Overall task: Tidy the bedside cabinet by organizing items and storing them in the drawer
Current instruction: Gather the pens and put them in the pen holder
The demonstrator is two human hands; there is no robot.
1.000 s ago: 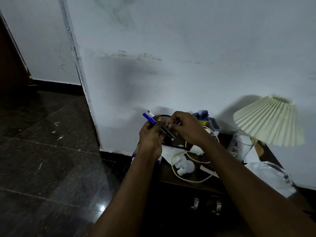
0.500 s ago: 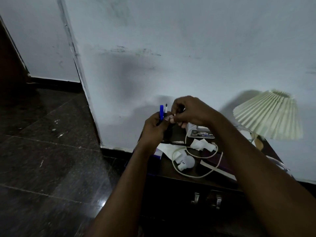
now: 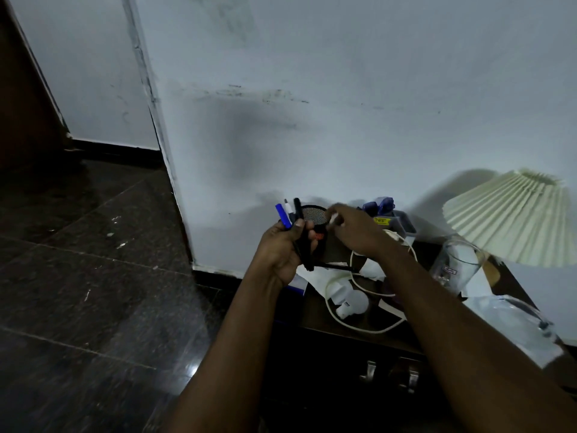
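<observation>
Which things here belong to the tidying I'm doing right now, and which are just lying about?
In hand: pens gripped in the left hand; right hand near the mesh pen cup; drawer handles.
Lying about for now: white cable, light bulb, glass, lamp.

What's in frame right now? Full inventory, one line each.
pens: at least three; blue, white, black; bundled in the left hand
mesh cup: one, black, back of the cabinet top
box: one, blue-grey with yellow label, against the wall
cable: one, white, looped on the cabinet top
bulb: one, white, inside the cable loop
papers: some, white, under the cable
glass: one, clear, beside the lamp
lamp: one, cream pleated shade, right
jug: one, clear, right front
cabinet: one, dark, two metal handles
left hand: grips pens
right hand: blurred, by the cup; grip unclear
</observation>
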